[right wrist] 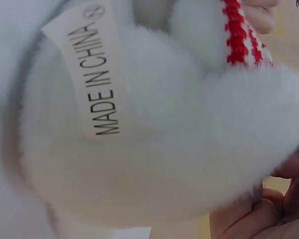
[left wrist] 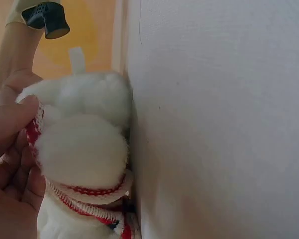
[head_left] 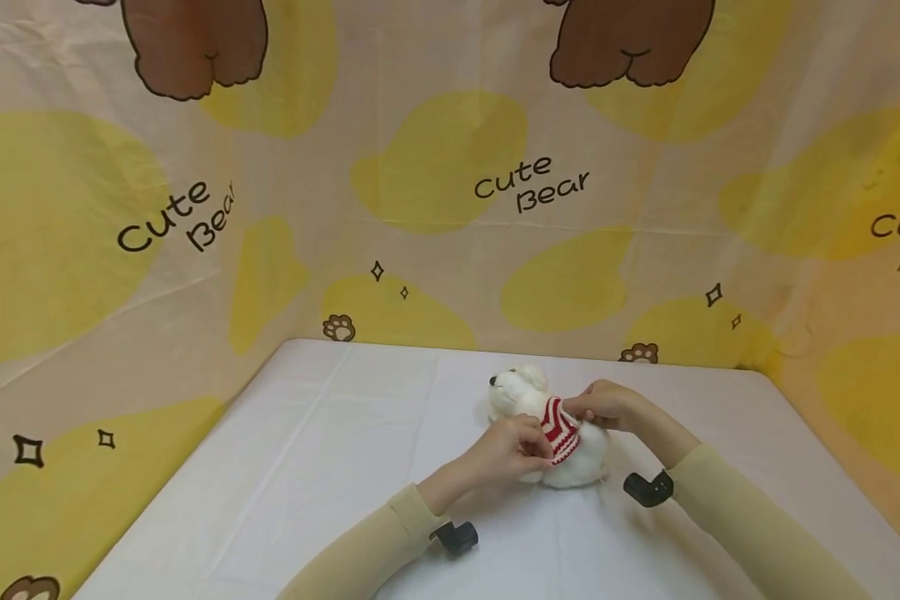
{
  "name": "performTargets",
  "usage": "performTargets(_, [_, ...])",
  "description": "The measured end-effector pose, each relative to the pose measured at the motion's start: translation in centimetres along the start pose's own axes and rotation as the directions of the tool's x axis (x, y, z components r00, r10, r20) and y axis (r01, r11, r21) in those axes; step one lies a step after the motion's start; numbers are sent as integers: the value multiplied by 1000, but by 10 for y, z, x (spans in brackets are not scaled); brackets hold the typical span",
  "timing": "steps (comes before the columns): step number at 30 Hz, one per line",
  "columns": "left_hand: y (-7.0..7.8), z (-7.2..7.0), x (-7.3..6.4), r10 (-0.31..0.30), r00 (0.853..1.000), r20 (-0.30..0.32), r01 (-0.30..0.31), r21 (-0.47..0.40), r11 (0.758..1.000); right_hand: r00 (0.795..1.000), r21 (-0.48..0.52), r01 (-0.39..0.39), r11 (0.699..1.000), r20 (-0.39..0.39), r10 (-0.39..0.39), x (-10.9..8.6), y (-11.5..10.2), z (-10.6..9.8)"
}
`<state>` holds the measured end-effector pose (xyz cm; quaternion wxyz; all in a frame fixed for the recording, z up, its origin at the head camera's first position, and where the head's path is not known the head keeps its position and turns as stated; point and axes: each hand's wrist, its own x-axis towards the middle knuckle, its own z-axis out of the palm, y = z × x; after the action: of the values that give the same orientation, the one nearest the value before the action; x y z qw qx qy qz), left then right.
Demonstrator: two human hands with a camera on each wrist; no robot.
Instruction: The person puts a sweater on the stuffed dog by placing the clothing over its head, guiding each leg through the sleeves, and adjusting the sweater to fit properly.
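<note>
A white plush animal point(head_left: 591, 450) with a black nose sits on the table, its head toward the left. Around its body is a red-and-white striped knitted sweater point(head_left: 560, 433). My left hand point(head_left: 512, 450) pinches the sweater's lower edge between thumb and fingers on the near side; its thumb point(left wrist: 27, 110) shows against the knit in the left wrist view. On the far side, my right hand point(head_left: 607, 406) has its fingers curled at the sweater's edge, over the toy's back. A white tag point(right wrist: 97, 74) reading "MADE IN CHINA" hangs from the fur. The right fingertips are hidden behind the plush in the right wrist view.
The toy rests on a white-covered table point(head_left: 330, 450). Yellow and cream printed cloth point(head_left: 442, 275) with "Cute Bear" lettering stands behind and beside the table. Each beige sleeve carries a black wrist device, seen at the left cuff point(head_left: 416, 508) and right cuff point(head_left: 686, 475).
</note>
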<state>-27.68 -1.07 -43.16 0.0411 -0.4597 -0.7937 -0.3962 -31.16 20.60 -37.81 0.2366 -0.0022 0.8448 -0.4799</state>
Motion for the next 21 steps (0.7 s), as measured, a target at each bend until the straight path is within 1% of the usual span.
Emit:
performTargets(2, [-1,-3,1,18,998,52,-20,35,999,1000,31,5,1000,14,-6,1,1,0])
performTargets(4, [-2,-5,2,37,995,92,-43,69,997,1000,62,8,998,25,-9,1,2,0])
performTargets(7, [-3,-8,3,53,986,160,-74,123,990,999,99,14,995,43,-18,2,4,2])
performTargets(8, [-3,-10,2,49,983,179,-74,135,988,999,107,16,994,44,-21,2,4,2])
performTargets(10, [-5,-14,2,37,980,197,-68,153,986,999,118,22,993,43,-27,1,5,3])
performTargets(12, [-8,-19,1,20,981,191,-50,156,986,998,131,28,991,47,-34,0,6,2])
performTargets(13, [-10,-20,0,-1,984,176,-24,139,990,998,136,29,990,48,-36,0,6,2])
performTargets(15, [-13,-20,0,-61,990,129,51,79,996,998,140,35,990,47,-42,-1,7,1])
performTargets(17, [-16,-17,0,-135,987,84,136,-10,991,998,143,37,989,52,-45,0,9,-1])
performTargets(19, [-19,-11,1,-225,974,28,226,-103,969,997,144,45,989,61,-54,0,10,-3])
performTargets(21, [-20,-5,3,-306,952,-31,296,-183,938,995,144,58,988,77,-70,0,10,-4])
